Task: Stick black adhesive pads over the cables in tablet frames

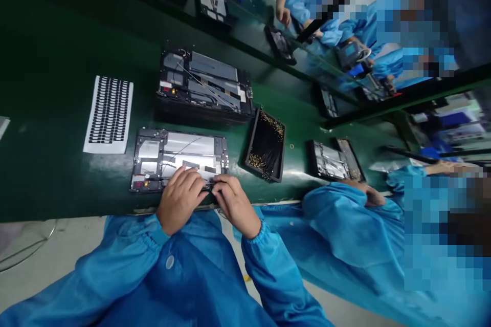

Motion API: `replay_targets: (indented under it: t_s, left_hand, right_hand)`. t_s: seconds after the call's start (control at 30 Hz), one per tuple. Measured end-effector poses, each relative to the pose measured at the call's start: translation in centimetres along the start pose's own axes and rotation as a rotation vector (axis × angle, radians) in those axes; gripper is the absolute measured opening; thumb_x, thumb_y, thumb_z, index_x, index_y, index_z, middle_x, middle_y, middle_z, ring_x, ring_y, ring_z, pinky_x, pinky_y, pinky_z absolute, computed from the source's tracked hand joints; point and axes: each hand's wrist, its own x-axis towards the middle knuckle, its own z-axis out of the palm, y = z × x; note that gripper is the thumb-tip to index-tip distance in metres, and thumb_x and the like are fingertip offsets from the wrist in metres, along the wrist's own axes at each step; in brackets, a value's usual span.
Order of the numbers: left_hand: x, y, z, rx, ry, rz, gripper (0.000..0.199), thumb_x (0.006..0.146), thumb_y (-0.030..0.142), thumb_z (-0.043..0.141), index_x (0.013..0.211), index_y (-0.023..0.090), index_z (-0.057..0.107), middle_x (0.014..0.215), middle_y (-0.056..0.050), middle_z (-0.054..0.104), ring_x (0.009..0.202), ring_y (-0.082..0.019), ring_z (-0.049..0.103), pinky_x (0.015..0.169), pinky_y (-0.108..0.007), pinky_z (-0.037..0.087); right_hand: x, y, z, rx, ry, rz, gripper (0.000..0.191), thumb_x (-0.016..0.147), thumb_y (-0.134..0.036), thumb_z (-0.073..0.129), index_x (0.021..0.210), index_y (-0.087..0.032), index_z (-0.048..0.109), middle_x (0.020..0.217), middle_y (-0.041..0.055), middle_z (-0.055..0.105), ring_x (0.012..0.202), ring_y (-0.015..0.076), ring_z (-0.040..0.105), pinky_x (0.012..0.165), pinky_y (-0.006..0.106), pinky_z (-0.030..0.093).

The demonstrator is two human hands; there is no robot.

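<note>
An opened tablet chassis (169,155) with silver shielding and thin cables lies on the green belt in front of me. My left hand (180,200) and my right hand (235,204) rest side by side on its near edge, fingers curled and fingertips pressing a small dark part between them. What exactly the fingertips pinch is hidden. A second opened chassis (205,84) lies just beyond the first.
A white sheet of black adhesive strips (109,114) lies to the left. A black tray of thin gold-tipped cables (266,145) sits to the right. A co-worker in blue at right handles another chassis (333,160). More workers and units line the far side.
</note>
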Motion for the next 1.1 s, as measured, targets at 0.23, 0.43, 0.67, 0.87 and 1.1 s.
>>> replay_targets:
  t_s: [0.23,0.43,0.67,0.87,1.1]
  left_hand:
    - [-0.36,-0.72,-0.19,-0.069,-0.009,-0.022,0.004,0.093,0.022,0.063,0.091,0.021,0.059,0.099,-0.004,0.068,0.115,-0.022,0.063,0.113,-0.043,0.043]
    - [-0.32,-0.69,-0.06,-0.087,-0.016,-0.023,0.002,0.092,0.02,0.062,0.092,0.021,0.06,0.101,-0.004,0.068,0.117,-0.023,0.062,0.113,-0.043,0.043]
    - [-0.29,-0.65,-0.08,-0.093,-0.015,-0.019,0.002,0.093,0.019,0.061,0.091,0.021,0.061,0.101,-0.005,0.068,0.117,-0.023,0.062,0.112,-0.044,0.044]
    - [-0.33,-0.69,0.01,-0.071,-0.034,-0.008,0.002,0.094,0.02,0.06,0.092,0.02,0.061,0.104,-0.006,0.067,0.118,-0.023,0.061,0.112,-0.044,0.043]
    - [-0.47,-0.78,-0.02,-0.088,0.018,0.024,0.01,0.094,0.018,0.059,0.094,0.023,0.068,0.104,-0.004,0.068,0.117,-0.022,0.061,0.111,-0.045,0.044]
  right_hand:
    - [0.3,0.0,0.63,-0.088,-0.041,0.024,0.013,0.103,-0.019,0.046,0.101,-0.018,0.059,0.117,0.0119,0.061,0.106,0.0219,0.056,0.094,0.038,0.052]
    - [0.29,-0.07,0.8,-0.117,-0.039,0.019,0.015,0.103,-0.019,0.046,0.101,-0.018,0.06,0.115,0.0121,0.062,0.105,0.0221,0.056,0.093,0.037,0.052]
    - [0.43,-0.14,0.79,-0.138,-0.042,0.02,0.019,0.104,-0.021,0.044,0.101,-0.02,0.063,0.115,0.0113,0.062,0.104,0.0226,0.056,0.091,0.038,0.053]
    - [0.45,-0.28,0.6,-0.16,-0.073,0.014,0.02,0.104,-0.02,0.044,0.103,-0.019,0.064,0.115,0.0115,0.062,0.104,0.0233,0.055,0.092,0.038,0.053]
    - [0.6,-0.74,0.52,-0.189,-0.111,0.039,0.019,0.103,-0.019,0.045,0.11,-0.02,0.063,0.118,0.0116,0.062,0.106,0.0247,0.054,0.093,0.04,0.053]
